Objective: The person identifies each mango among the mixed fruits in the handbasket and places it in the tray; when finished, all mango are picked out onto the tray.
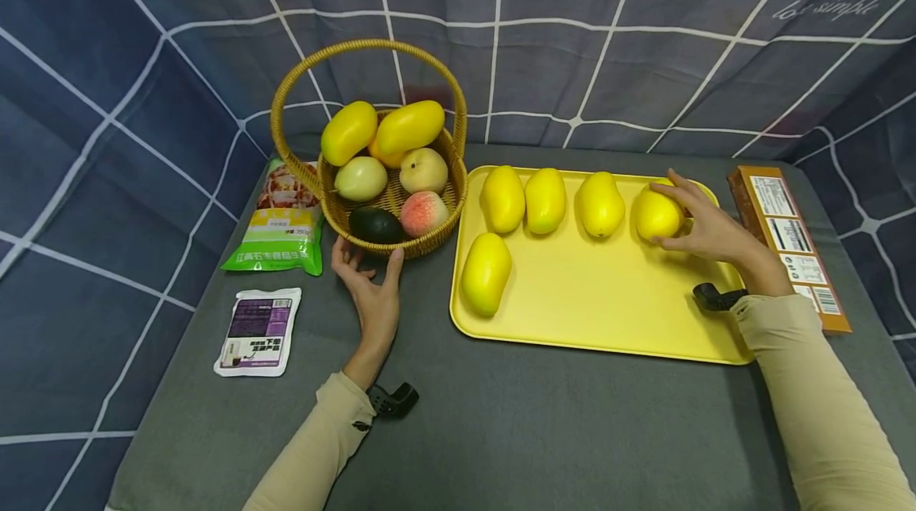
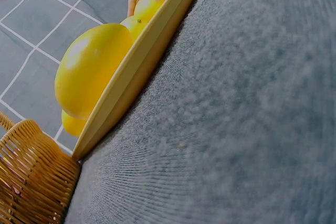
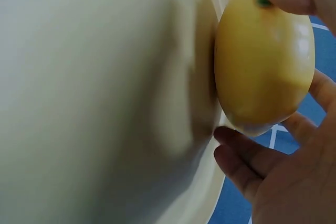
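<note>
My right hand (image 1: 704, 225) grips a yellow mango (image 1: 657, 214) at the right end of the yellow tray (image 1: 572, 296). In the right wrist view the thumb lies at the end of that mango (image 3: 265, 61), by its green stem spot, with fingers round the far side. Several other mangoes (image 1: 601, 205) lie on the tray, mostly along its back edge. My left hand (image 1: 372, 296) touches the front of the wicker basket (image 1: 436, 239), thumb and fingers spread against its side. The basket holds two mangoes (image 1: 411, 127), a dark avocado (image 1: 375, 225), a pink peach (image 1: 424, 214) and other fruit.
Left of the basket lies a green food bag (image 1: 279, 237), with a white and purple packet (image 1: 259, 332) in front of it. A brown box (image 1: 790, 249) stands right of the tray. Checked blue cloth (image 1: 537, 66) hangs behind the grey table surface (image 1: 572, 423).
</note>
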